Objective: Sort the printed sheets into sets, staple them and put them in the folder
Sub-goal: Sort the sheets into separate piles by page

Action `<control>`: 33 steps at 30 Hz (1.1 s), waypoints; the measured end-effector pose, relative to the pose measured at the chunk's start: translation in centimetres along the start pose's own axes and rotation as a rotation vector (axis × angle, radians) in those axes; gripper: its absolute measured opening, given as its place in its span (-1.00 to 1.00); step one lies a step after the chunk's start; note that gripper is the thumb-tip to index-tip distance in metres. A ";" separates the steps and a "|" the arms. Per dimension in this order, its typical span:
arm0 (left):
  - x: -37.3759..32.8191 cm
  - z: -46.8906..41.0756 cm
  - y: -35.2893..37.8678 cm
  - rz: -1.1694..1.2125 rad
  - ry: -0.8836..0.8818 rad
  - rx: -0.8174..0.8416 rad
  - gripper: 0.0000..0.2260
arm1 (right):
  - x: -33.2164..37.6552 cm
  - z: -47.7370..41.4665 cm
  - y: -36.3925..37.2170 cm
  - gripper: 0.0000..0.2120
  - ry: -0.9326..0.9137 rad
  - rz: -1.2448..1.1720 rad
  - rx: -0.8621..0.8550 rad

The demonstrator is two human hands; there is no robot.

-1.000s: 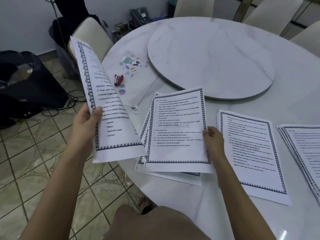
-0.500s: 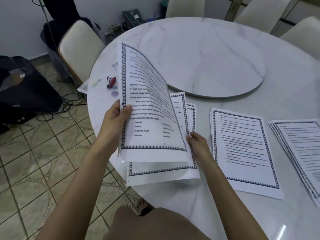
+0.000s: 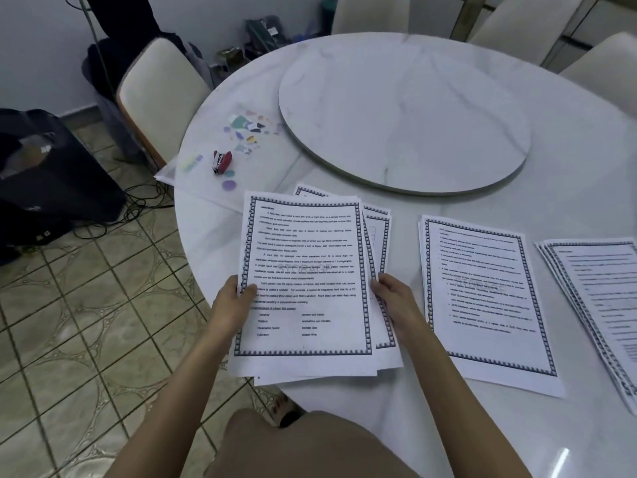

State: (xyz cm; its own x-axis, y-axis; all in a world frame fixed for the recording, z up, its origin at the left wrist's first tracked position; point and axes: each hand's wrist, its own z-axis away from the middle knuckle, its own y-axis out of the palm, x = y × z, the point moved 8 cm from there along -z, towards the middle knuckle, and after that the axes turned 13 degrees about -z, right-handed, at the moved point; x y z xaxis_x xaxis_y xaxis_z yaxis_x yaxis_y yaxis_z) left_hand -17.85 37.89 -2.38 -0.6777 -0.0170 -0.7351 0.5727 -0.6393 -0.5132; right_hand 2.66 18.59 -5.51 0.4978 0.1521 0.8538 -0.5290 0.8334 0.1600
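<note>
While left hand (image 3: 230, 305) and right hand (image 3: 393, 301) pinch sheets (image 3: 303, 263), "Capacity" shows.

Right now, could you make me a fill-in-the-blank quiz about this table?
The left hand and right hand hold one stack; ___ more stacks lie to its right.
The stapler is ___ in colour.
The table is ___ in shape.
Missing: two, red, round.

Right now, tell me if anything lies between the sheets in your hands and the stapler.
Nothing visible does. The stapler lies beyond the sheets, to the left, on the clear folder; only flat folder and table between.
</note>
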 end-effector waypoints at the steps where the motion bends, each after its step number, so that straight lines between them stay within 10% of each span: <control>1: 0.1 0.1 0.3 0.013 -0.008 0.018 -0.76 | -0.3 0.2 0.4 -0.86 0.010 -0.020 0.007; 7: 0.3 0.0 0.0 0.037 -0.014 -0.007 -0.81 | -0.5 0.9 1.6 -0.84 -0.023 0.032 0.040; 14: -0.2 -0.1 -2.5 0.074 0.056 -0.083 -0.77 | 2.7 1.4 -0.2 -0.79 -0.379 0.647 -0.301; 21: 0.4 -0.3 -6.1 0.146 0.042 -0.183 -0.75 | 1.8 1.5 0.5 -0.54 -0.308 1.033 -0.412; 33: 3.3 -0.2 -9.4 0.209 -0.008 -0.263 -0.71 | 2.3 0.2 0.0 -0.75 -0.271 0.793 -0.425</control>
State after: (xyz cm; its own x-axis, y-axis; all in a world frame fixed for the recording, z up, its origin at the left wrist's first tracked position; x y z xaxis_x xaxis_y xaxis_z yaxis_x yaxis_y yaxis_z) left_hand -25.35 44.05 -0.06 -0.5364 -0.1334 -0.8333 0.7982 -0.4008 -0.4497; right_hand 3.64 18.81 -3.46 -0.1059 0.6746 0.7306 -0.3236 0.6713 -0.6668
